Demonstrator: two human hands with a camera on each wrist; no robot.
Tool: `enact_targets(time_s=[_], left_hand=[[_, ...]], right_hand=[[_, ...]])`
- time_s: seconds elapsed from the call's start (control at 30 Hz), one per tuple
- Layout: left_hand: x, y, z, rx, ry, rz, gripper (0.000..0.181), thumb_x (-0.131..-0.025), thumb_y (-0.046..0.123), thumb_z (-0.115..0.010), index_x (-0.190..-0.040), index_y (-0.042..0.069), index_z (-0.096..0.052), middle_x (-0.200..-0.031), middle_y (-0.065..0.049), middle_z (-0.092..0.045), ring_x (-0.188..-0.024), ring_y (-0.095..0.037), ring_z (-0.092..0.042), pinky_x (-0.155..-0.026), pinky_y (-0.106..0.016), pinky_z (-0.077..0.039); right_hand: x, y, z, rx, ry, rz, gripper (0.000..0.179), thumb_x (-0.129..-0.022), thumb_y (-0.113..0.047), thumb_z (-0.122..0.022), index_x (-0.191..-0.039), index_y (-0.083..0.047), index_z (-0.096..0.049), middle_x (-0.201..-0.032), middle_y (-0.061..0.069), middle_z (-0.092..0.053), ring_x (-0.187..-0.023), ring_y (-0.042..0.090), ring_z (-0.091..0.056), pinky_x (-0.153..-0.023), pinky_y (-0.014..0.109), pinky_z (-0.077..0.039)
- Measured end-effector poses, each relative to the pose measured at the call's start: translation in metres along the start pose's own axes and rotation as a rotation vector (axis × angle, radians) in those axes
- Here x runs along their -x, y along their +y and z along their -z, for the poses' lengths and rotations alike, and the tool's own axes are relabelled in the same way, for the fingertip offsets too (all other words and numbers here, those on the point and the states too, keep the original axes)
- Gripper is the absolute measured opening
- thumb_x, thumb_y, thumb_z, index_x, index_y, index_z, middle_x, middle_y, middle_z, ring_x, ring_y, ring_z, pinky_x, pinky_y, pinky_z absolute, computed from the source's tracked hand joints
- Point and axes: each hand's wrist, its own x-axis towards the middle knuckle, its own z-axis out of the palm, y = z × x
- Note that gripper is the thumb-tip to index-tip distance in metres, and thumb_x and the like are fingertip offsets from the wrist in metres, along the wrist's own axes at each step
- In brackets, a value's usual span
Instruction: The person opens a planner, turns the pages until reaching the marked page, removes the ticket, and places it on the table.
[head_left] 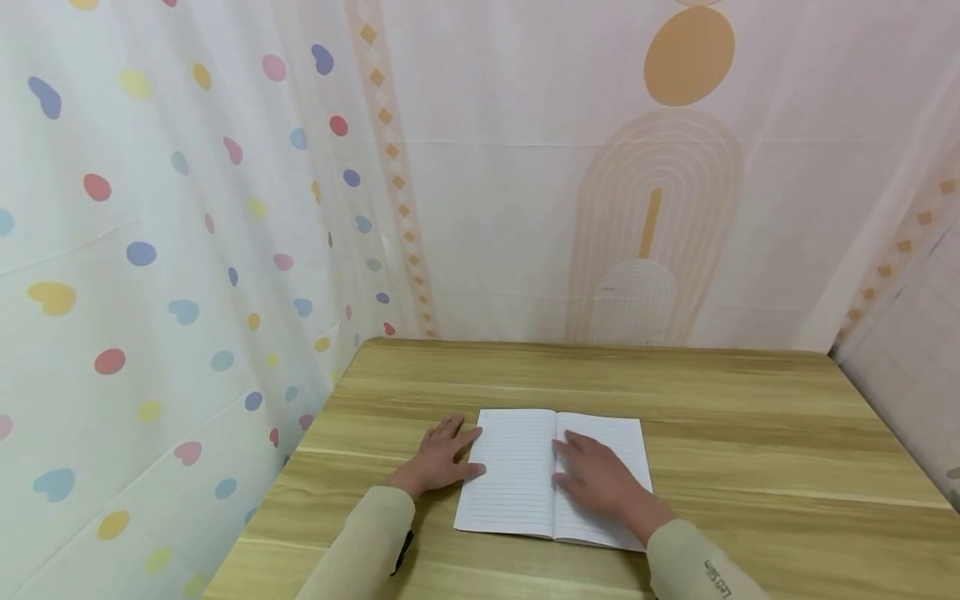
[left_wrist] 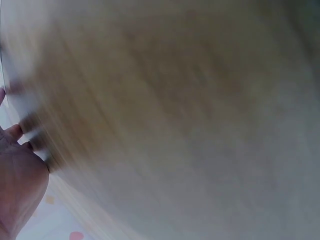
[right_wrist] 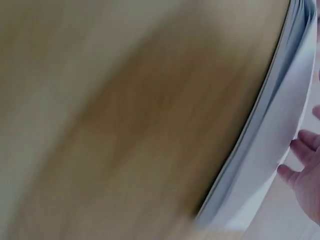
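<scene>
Left hand (head_left: 442, 457): grip spread, at notebook (head_left: 517, 475) edge | right hand (head_left: 596, 479): grip unclenched, partly hiding right page (head_left: 628, 442) | wrist views: hands cropped

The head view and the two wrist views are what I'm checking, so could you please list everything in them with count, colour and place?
open notebook: one, white lined pages, on the table
table: one, yellowish-brown wood grain, under the notebook
dotted cloth: one, white with multicoloured dots and hearts, left side
arch-patterned cloth: one, pale with tan shapes, behind the table
pale surface: one, greyish, right edge; unclear what
dark item: one, black, by the left sleeve, mostly hidden
sleeves: two, beige, bottom; lettering on the right one
left hand: one, at the left page's outer edge
right hand: one, over the right page
</scene>
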Motion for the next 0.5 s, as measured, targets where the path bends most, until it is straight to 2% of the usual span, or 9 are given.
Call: enact_targets(time_s=[0.2,0.37,0.5], left_hand=[[0.001,0.001,0.000,0.005,0.000,-0.001,0.073,-0.095,0.048,-0.063,-0.153,0.012,-0.040,-0.161,-0.025,-0.015,-0.148,-0.043,-0.009,-0.116,-0.060,-0.005],[0.001,0.003,0.000,0.011,0.002,0.007,0.073,-0.095,0.048,-0.064,-0.153,0.012,-0.040,-0.161,-0.025,-0.015,-0.148,-0.043,-0.009,-0.116,-0.060,-0.005],[0.000,0.002,0.000,0.005,0.004,0.010,0.073,-0.094,0.048,-0.064,-0.153,0.012,-0.040,-0.161,-0.025,-0.015,-0.148,-0.043,-0.009,-0.117,-0.060,-0.006]], right_hand=[[0.011,0.042,0.013,0.060,0.019,-0.172,0.052,-0.101,-0.029,-0.057,-0.137,0.008,-0.053,-0.143,0.034,-0.042,-0.135,0.050,-0.037,-0.108,0.063,-0.029],[0.020,0.070,0.022,0.062,0.021,-0.341,0.063,-0.100,-0.036,-0.056,-0.144,0.007,-0.044,-0.145,0.041,-0.031,-0.135,0.057,-0.028,-0.105,0.071,-0.024],[0.023,0.081,0.025,0.041,0.013,-0.387,0.068,-0.100,-0.043,-0.055,-0.148,0.003,-0.041,-0.147,0.043,-0.025,-0.135,0.060,-0.024,-0.105,0.073,-0.022]])
